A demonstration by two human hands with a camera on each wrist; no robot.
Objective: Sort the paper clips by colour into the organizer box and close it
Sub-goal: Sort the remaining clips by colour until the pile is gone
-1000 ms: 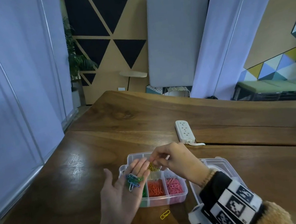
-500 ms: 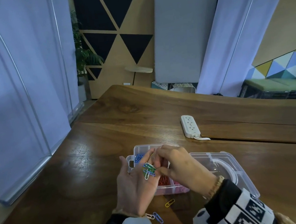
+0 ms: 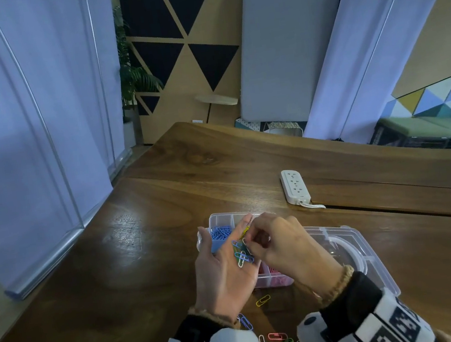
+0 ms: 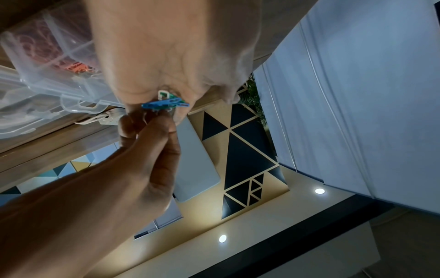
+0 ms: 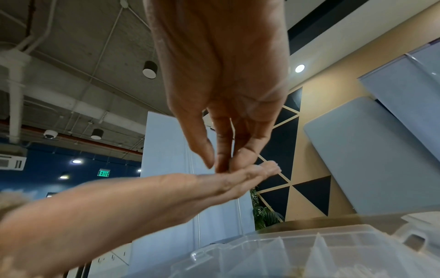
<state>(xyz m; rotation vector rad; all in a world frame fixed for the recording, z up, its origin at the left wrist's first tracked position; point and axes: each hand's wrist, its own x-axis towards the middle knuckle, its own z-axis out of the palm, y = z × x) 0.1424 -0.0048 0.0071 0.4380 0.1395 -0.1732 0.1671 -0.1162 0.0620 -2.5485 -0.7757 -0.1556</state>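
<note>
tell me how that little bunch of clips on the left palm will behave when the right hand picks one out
The paper clips lie overlapped in a small tangle on the left hand, so one lifted by the right hand may drag a neighbour along. They look thin, light and smooth-coated, so probably slippery in a pinch. The flat, open palm gives no rim, so loose ones could slide off.

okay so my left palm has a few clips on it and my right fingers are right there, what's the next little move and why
Probably pinch one blue clip off the clips lying on your open left hand and carry it to the blue compartment of the organizer box. Your right hand already has its fingertips at that bunch, and the blue section sits just beyond your left thumb.
</note>
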